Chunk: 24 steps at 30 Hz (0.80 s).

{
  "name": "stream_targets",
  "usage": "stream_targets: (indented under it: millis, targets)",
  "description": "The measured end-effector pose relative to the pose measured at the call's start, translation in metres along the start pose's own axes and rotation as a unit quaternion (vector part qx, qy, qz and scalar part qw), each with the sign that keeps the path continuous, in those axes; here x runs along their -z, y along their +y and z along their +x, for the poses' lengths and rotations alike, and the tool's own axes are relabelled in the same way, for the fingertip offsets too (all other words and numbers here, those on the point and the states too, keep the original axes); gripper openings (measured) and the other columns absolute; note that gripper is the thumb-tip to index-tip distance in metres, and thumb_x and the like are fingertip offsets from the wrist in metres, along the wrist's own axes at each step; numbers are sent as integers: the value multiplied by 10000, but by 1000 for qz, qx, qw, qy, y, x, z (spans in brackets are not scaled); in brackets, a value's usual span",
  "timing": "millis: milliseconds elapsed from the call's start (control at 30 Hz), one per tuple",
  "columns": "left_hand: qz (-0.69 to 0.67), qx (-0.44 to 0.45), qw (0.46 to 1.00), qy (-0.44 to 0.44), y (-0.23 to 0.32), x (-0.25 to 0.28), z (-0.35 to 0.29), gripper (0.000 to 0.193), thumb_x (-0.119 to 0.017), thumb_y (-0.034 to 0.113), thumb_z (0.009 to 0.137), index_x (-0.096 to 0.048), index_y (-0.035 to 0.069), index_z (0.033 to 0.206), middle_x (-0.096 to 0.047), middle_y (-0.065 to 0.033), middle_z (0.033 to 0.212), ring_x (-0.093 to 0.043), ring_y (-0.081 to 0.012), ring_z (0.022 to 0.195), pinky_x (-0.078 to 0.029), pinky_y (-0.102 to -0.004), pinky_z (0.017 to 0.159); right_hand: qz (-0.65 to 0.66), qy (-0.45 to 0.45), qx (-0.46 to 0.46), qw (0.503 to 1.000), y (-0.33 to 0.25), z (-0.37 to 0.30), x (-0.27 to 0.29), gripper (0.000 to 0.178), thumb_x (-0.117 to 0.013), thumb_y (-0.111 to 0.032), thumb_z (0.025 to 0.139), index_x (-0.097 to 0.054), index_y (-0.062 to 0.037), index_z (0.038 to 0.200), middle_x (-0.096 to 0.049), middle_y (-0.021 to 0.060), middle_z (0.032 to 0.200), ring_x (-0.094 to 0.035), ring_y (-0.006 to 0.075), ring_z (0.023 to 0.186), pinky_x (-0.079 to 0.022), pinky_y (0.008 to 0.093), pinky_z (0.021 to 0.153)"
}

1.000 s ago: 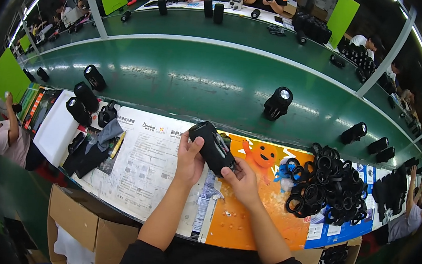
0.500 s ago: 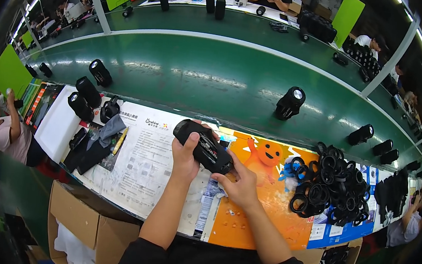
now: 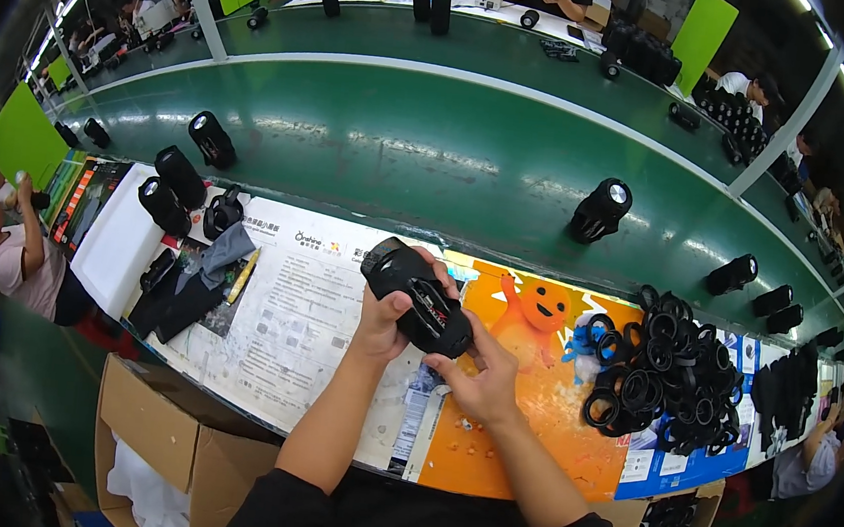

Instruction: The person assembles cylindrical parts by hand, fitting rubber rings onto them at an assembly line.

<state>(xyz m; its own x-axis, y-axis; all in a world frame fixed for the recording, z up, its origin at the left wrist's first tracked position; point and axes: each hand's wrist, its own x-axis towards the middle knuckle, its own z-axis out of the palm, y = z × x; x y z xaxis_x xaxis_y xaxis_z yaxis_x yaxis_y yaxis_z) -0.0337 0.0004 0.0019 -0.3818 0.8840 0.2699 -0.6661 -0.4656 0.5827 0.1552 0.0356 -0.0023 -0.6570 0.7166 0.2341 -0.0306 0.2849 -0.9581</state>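
A black cylindrical portable speaker [image 3: 421,301] is held between my two hands above the worktable, tilted with its upper end to the left. My left hand [image 3: 383,326] wraps round its left side, thumb across the front and fingers behind it. At the lower right end, my right hand [image 3: 486,375] grips it between thumb and fingers. A recessed side panel with small printing faces up. To the right of my right hand lies a heap of black rings [image 3: 669,370] on the colourful boards.
More black speakers stand on the green conveyor [image 3: 374,129], one [image 3: 602,211] ahead to the right. On the left are two speakers [image 3: 179,177], a grey cloth [image 3: 227,255], a yellow pen [image 3: 243,276] and a white tray [image 3: 116,232]. An open cardboard box [image 3: 152,421] stands below. Co-workers sit around.
The held speaker has turned in my hands and tilts more steeply, its side panel now facing more toward me. On the conveyor, the speakers have shifted slightly to the right.
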Motion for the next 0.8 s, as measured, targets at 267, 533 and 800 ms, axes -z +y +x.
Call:
stream_targets:
  millis: [267, 533, 800]
  targets:
    - [7, 11, 1000, 7, 2, -10, -1, 627, -942, 321, 893, -620, 36, 1350, -737, -130, 1141, -766, -289, 1066, -653, -432, 978, -12, 17, 13, 1000, 0, -3, -3, 812, -950, -49, 910, -522, 158, 1568, -728, 196, 1403, -722, 217, 1277, -593, 375, 1117]
    - [26, -6, 998, 53, 7, -17, -1, 573, -909, 346, 924, -640, 21, 1312, -740, -127, 1122, -783, -276, 1017, -671, -414, 921, -52, 55, 49, 996, 3, -2, -14, 812, -983, -167, 888, -580, 119, 1533, -773, 229, 1322, -778, 274, 1205, -617, 385, 1046]
    - [34, -45, 997, 43, 15, -11, 3, 616, -916, 387, 937, -636, 25, 1350, -733, -146, 1149, -779, -316, 1058, -671, -453, 959, -86, 67, 65, 992, 1, -1, -13, 789, -979, -129, 885, -595, 81, 1541, -792, 198, 1268, -776, 210, 1187, -616, 356, 1033]
